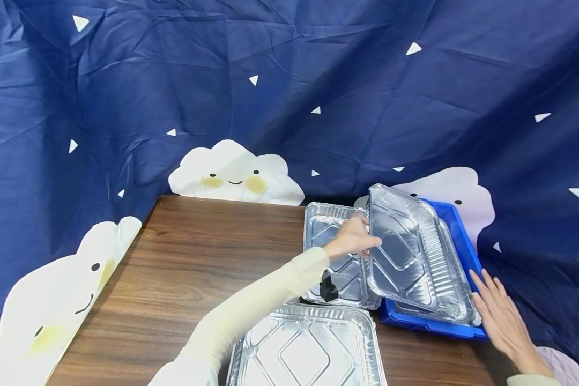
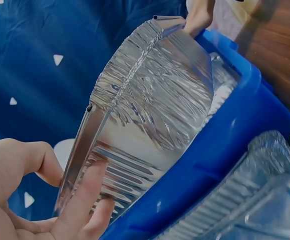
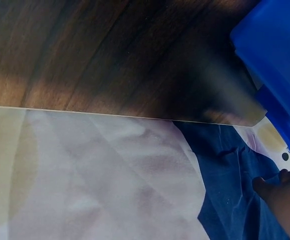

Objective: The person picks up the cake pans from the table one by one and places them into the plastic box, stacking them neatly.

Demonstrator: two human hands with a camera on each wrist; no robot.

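Observation:
A shiny foil tray [image 1: 398, 252] stands tilted over the blue bin [image 1: 455, 332], its left side raised. My left hand [image 1: 352, 236] pinches the tray's raised rim between thumb and fingers; the left wrist view shows this grip from close by. At the bin's right side is my right hand [image 1: 502, 316], fingers straight, beside the tray's lower right corner. Whether it touches the tray or the bin I cannot tell. More foil [image 2: 222, 82] shows inside the bin under the tilted tray, mostly hidden.
One foil tray [image 1: 340, 268] lies left of the bin, partly behind my left forearm. Another foil tray [image 1: 313, 351] lies nearer on the brown wooden table [image 1: 198, 252]. A small black object [image 1: 327, 287] shows by my left sleeve. Blue cloth [image 1: 270, 96] hangs behind.

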